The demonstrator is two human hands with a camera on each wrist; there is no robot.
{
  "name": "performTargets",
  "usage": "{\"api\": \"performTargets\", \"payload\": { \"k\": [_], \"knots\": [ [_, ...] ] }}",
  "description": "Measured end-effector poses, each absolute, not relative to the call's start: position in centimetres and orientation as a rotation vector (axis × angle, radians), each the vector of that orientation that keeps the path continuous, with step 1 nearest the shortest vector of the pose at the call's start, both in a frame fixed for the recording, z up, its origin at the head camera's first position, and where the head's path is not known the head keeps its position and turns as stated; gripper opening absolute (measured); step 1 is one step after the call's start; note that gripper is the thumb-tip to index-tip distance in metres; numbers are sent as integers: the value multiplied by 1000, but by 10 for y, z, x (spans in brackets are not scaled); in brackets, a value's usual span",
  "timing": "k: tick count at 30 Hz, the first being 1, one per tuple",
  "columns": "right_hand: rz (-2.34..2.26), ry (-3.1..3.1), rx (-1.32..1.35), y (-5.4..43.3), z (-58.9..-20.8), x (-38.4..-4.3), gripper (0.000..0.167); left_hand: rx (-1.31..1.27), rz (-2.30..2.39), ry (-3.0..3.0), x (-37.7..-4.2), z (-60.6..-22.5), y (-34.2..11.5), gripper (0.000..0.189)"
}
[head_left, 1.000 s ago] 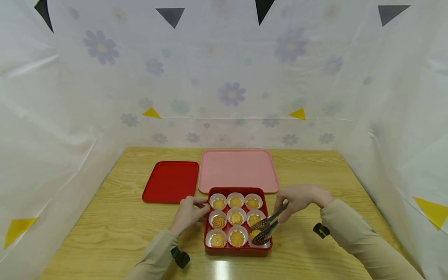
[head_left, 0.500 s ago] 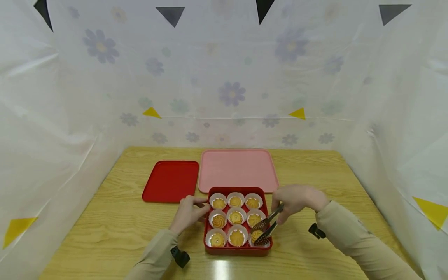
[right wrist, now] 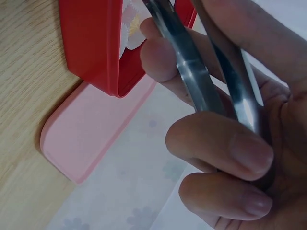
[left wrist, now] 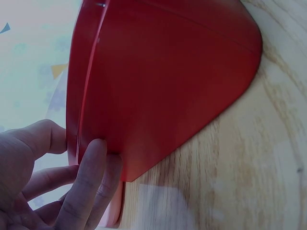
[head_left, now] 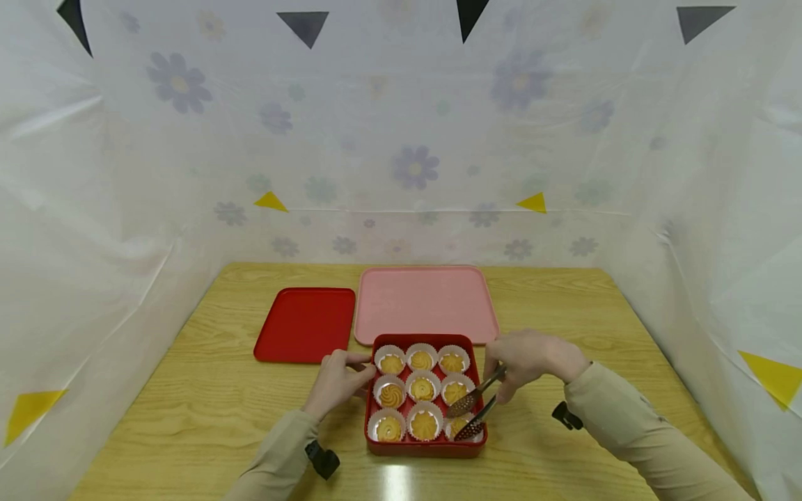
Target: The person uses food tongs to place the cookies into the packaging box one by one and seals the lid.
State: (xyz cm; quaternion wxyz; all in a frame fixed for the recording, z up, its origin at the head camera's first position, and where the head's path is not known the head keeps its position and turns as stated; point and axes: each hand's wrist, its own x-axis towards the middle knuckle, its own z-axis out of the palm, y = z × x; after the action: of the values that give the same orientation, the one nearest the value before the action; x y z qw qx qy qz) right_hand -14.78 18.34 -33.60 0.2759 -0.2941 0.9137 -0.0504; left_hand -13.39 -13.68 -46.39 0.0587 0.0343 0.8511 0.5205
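A red square box (head_left: 426, 451) holds several piped cookies, each in a white paper cup. My right hand (head_left: 529, 358) grips slim metal tongs (head_left: 465, 404) with perforated heads, which reach into the front right cup. One cookie (head_left: 456, 424) there is partly hidden beneath the tong heads. In the right wrist view, fingers (right wrist: 218, 143) curl round the shiny tong arms (right wrist: 187, 55). My left hand (head_left: 338, 383) touches the box's left side with its fingertips at the rim. Its fingers (left wrist: 86, 177) lie along the red outer wall (left wrist: 158, 86) in the left wrist view.
Behind the box lies a pink tray (head_left: 426, 303), close to its back wall. A flat red tray (head_left: 307, 325) sits at the back left. Everything rests on a light wooden table (head_left: 207, 396), enclosed by white flower-print sheeting (head_left: 351, 139).
My right hand has shifted slightly left. The upper tong head has come down over the front right cookie, covering more of it. My left hand and the box have stayed put.
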Motion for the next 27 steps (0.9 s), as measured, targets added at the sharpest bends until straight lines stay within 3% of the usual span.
{"api": "performTargets", "payload": {
  "k": [10, 20, 27],
  "knots": [
    [-267, 2423, -818, 197, -342, -150, 23, 93, 1565, 2560, -132, -464, -136, 35],
    [-721, 2269, -990, 234, -377, -166, 11, 81, 1543, 2569, -132, -464, -137, 34],
    [-976, 2317, -823, 260, -408, -169, 34, 82, 1559, 2548, -133, -464, -137, 34]
  ]
}}
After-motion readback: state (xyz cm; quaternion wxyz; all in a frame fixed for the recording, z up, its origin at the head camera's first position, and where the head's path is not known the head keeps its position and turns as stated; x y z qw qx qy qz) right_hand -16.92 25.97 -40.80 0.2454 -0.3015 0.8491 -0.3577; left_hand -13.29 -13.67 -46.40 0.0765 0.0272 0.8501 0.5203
